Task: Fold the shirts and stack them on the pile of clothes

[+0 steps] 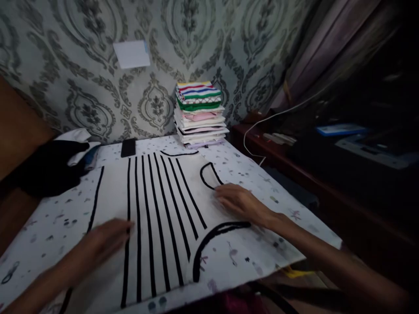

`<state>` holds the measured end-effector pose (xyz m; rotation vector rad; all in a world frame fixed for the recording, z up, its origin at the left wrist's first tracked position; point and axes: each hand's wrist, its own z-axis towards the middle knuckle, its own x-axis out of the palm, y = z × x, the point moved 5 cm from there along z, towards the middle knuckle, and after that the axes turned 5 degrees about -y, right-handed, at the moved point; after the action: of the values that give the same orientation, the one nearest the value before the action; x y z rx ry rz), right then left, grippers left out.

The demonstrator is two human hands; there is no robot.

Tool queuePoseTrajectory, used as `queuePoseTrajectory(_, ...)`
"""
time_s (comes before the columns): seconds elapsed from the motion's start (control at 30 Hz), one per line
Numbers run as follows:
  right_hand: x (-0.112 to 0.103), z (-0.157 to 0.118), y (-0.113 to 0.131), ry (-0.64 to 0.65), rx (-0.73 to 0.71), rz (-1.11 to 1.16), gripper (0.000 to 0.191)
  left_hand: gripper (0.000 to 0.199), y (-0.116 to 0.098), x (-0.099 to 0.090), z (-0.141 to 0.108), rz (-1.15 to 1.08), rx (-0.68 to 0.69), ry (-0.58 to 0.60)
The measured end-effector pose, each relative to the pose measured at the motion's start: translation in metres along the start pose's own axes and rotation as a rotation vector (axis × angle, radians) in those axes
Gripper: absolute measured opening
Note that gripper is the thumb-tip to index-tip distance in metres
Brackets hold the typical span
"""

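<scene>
A white sleeveless garment with black stripes and black trim lies flat on the patterned sheet. Its neckline and armholes are towards the right. My left hand is over the left part of the garment, palm down, slightly blurred, with its fingers stretched out and nothing held. At the upper right, my right hand rests by the garment's shoulder and the small black-edged neckline, fingers extended over the cloth.
A stack of folded clothes stands by the wallpapered wall. Left of it lies a dark phone. Black and white clothes are heaped at the left. A white cable runs over the dark red ledge at the right.
</scene>
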<state>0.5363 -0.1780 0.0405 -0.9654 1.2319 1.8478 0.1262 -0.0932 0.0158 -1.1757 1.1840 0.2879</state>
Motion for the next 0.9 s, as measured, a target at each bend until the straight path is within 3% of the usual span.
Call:
queuePoseTrajectory(0.1, 0.011, 0.08, -0.009, 0.01, 0.08, 0.062, 0.029, 0.056, 0.011, -0.047, 0.079, 0.199, 0.012, -0.181)
queuePoseTrajectory(0.17, 0.018, 0.131, -0.031, 0.004, 0.287, 0.025, 0.03, 0.057, 0.024, -0.072, 0.129, 0.381, 0.012, -0.285)
queuePoseTrajectory(0.3, 0.024, 0.199, -0.076, -0.005, 0.5, -0.029, 0.044, 0.053, 0.06, -0.096, 0.198, 0.542, -0.068, -0.317)
queuePoseTrajectory(0.43, 0.031, 0.214, -0.111, 0.046, 0.673, -0.01, 0.058, 0.048, 0.084, -0.104, 0.228, 0.543, -0.067, -0.281)
queuePoseTrajectory(0.57, 0.034, 0.214, -0.127, 0.076, 0.713, 0.036, 0.047, 0.05, 0.091, -0.102, 0.246, 0.54, -0.04, -0.188)
queuePoseTrajectory(0.73, 0.028, 0.213, -0.131, 0.093, 0.65, 0.091, 0.016, 0.051, 0.072, -0.09, 0.267, 0.598, 0.016, -0.123)
queuePoseTrajectory(0.9, 0.018, 0.21, -0.124, 0.035, 0.542, 0.131, 0.014, 0.043, 0.046, -0.086, 0.275, 0.532, -0.029, -0.159)
